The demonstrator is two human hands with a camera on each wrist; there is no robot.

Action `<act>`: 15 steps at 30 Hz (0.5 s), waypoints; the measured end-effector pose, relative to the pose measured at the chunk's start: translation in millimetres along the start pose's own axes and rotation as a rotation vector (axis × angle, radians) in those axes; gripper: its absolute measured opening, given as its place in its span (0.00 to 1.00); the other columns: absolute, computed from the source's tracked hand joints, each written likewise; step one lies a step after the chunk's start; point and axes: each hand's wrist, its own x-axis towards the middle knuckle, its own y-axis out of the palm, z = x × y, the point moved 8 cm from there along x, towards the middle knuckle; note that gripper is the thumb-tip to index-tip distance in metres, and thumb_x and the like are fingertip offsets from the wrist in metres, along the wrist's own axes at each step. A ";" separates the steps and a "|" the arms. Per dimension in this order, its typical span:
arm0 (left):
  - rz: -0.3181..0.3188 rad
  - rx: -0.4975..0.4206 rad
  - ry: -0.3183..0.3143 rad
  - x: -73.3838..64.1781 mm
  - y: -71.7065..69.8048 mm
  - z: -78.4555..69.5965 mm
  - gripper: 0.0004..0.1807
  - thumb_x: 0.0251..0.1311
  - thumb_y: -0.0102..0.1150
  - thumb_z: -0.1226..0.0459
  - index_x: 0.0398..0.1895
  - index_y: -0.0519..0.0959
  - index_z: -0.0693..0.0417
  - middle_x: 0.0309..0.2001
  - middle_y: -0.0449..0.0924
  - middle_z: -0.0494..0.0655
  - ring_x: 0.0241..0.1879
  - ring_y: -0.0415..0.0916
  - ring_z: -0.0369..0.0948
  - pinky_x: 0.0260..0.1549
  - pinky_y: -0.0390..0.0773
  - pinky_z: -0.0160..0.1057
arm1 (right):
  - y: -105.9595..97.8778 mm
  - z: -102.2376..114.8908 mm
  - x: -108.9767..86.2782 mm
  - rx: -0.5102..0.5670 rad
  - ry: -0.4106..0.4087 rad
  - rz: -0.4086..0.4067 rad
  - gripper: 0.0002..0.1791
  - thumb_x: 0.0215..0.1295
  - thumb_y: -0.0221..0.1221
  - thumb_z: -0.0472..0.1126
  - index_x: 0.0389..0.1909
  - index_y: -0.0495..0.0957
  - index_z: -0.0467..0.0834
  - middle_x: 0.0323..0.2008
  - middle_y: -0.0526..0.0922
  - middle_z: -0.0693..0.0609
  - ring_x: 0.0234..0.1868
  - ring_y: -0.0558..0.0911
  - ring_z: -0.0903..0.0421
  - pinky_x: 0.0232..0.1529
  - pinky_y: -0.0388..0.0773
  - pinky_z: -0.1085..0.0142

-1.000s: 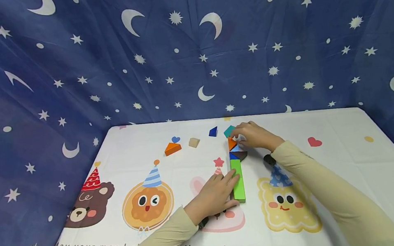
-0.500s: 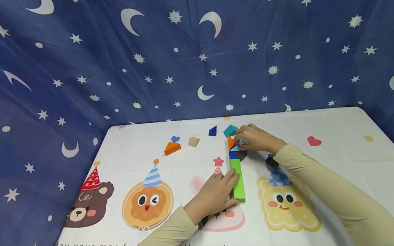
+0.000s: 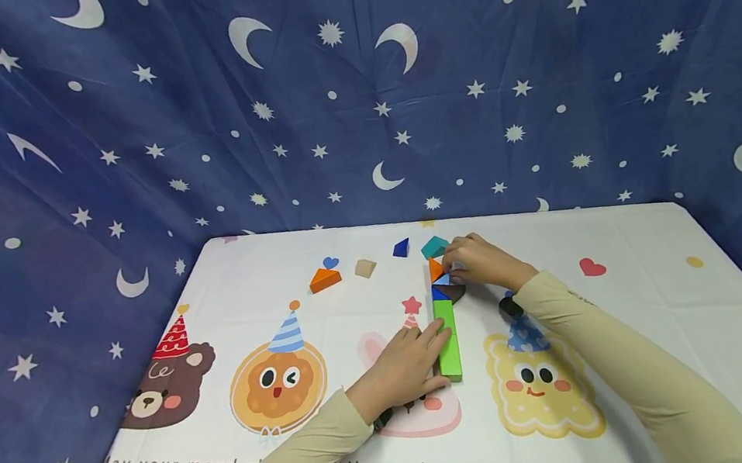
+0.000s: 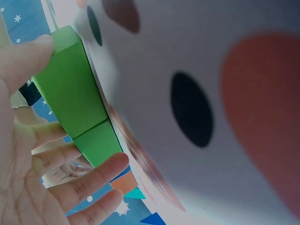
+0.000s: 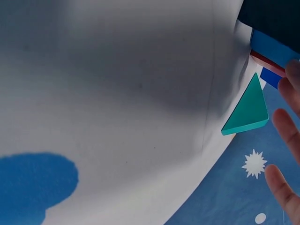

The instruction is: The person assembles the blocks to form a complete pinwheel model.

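Two green blocks [image 3: 451, 362] lie end to end in a row of toy building blocks. My left hand [image 3: 399, 368] rests beside them, thumb and extended fingers touching their side; the left wrist view shows these fingers [image 4: 105, 173] spread along the row. Beyond the green blocks come a dark blue triangle block [image 3: 440, 293], a dark brown block [image 3: 456, 294], a light blue block [image 3: 443, 280] and an orange triangle block [image 3: 435, 269]. At the light blue block, my right hand [image 3: 488, 263] touches with its fingertips; the right wrist view shows its fingers [image 5: 283, 119] fairly straight and spread.
A teal triangle block [image 3: 434, 247] lies just past the row. Farther left are a small blue block [image 3: 401, 248], a beige block [image 3: 365, 268] and an orange triangular block [image 3: 325, 280]. A white printed cloth covers the table [image 3: 671, 317]; a blue starry curtain [image 3: 327, 112] hangs behind.
My right hand has shifted slightly right and nearer, uncovering more of the teal block. The pale gap between its thumb and fingers has closed. My left hand has stayed put.
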 end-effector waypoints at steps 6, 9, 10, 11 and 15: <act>-0.017 0.006 0.006 -0.6 -0.6 0.1 0.40 0.61 0.46 0.38 0.69 0.58 0.51 0.69 0.60 0.48 0.52 0.72 0.44 0.58 0.70 0.41 | -2.2 -1.5 1.9 0.045 0.016 -0.007 0.07 0.52 0.67 0.37 0.33 0.83 0.46 0.35 0.85 0.54 0.41 0.79 0.53 0.50 0.70 0.52; -0.020 0.006 0.007 -0.6 -0.5 0.2 0.40 0.61 0.46 0.38 0.70 0.58 0.51 0.69 0.60 0.48 0.52 0.72 0.44 0.57 0.70 0.41 | -1.5 -2.2 3.5 0.064 0.027 0.012 0.14 0.53 0.67 0.36 0.42 0.82 0.46 0.41 0.85 0.51 0.46 0.80 0.50 0.52 0.70 0.50; -0.019 0.006 0.007 -0.6 -0.6 0.0 0.40 0.61 0.45 0.38 0.70 0.58 0.51 0.70 0.60 0.48 0.52 0.72 0.44 0.58 0.70 0.41 | -1.0 -2.0 4.1 0.067 0.026 0.023 0.17 0.53 0.67 0.36 0.46 0.81 0.46 0.44 0.84 0.50 0.48 0.79 0.49 0.52 0.70 0.48; -0.020 0.007 0.007 -0.6 -0.5 0.1 0.40 0.61 0.45 0.38 0.70 0.58 0.50 0.70 0.60 0.48 0.52 0.72 0.44 0.57 0.70 0.41 | -0.4 -1.6 4.6 0.070 0.023 0.036 0.20 0.53 0.67 0.35 0.49 0.80 0.46 0.47 0.84 0.49 0.51 0.79 0.47 0.53 0.70 0.47; -0.018 0.022 0.009 -0.5 -0.4 -0.4 0.40 0.61 0.45 0.37 0.70 0.58 0.50 0.69 0.59 0.48 0.52 0.72 0.44 0.57 0.70 0.41 | 3.8 0.8 7.2 0.068 0.013 0.098 0.28 0.54 0.65 0.33 0.58 0.75 0.47 0.54 0.80 0.46 0.56 0.76 0.44 0.54 0.70 0.44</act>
